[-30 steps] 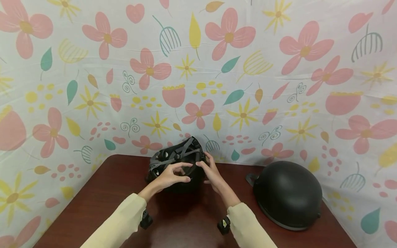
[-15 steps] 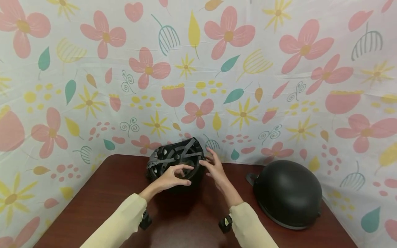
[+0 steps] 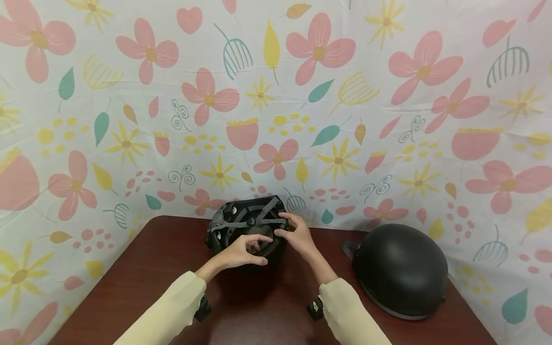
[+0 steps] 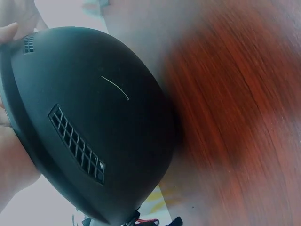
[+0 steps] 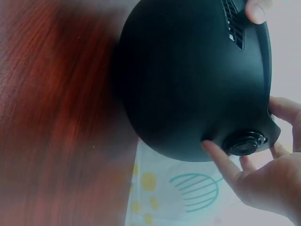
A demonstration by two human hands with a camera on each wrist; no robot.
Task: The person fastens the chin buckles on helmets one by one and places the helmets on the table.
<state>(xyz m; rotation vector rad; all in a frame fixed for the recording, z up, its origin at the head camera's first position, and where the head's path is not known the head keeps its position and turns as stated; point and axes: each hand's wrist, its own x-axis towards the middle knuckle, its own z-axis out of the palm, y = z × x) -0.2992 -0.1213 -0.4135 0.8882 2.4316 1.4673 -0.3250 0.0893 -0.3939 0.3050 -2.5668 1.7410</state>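
Observation:
A black helmet (image 3: 246, 225) lies upside down, tilted toward me, near the table's back edge. Grey straps (image 3: 271, 206) cross its opening. My left hand (image 3: 235, 254) grips the near rim, fingers inside the opening and thumb outside. On the far right side, my right hand (image 3: 298, 236) holds the rim, fingers curled round it. In the right wrist view one fingertip touches the shell beside a round black knob (image 5: 244, 142), and other fingers reach round the rim. The left wrist view shows the smooth shell with a slotted vent (image 4: 77, 143).
A second black helmet (image 3: 401, 268) sits dome up on the right of the dark red wooden table (image 3: 155, 268), with a dark strap loop (image 3: 350, 247) at its left. A white curtain (image 3: 267, 129) with flowers and leaves hangs right behind the table.
The held helmet has tipped so more of its inside faces me. My right hand moved slightly off its side, then came back onto the rim. My left hand stayed at the near rim.

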